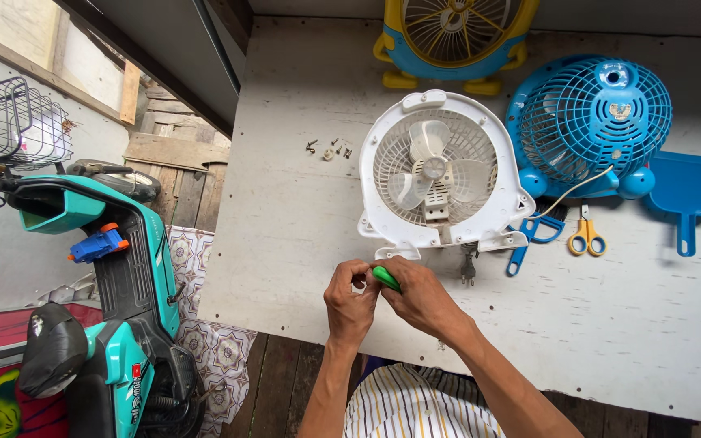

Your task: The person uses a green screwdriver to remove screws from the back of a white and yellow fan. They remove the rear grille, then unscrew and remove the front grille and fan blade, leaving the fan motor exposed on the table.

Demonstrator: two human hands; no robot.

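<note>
Both my hands meet near the front edge of a white table [285, 211], just below a white fan housing [440, 174] that lies flat with its blades showing. My right hand [419, 296] is closed around a green-handled tool [384, 277], likely a screwdriver, with only part of its handle visible. My left hand [350, 300] has its fingertips pinched at the tool's end; what they hold is hidden. A black plug [469, 268] lies just right of my hands.
Several small screws [328, 148] lie left of the white fan. A blue fan [590, 122], a yellow and blue fan [452, 36], blue pliers [533, 237], yellow scissors [587, 235] and a blue dustpan [690, 191] sit to the right. A teal scooter [99, 284] stands left of the table.
</note>
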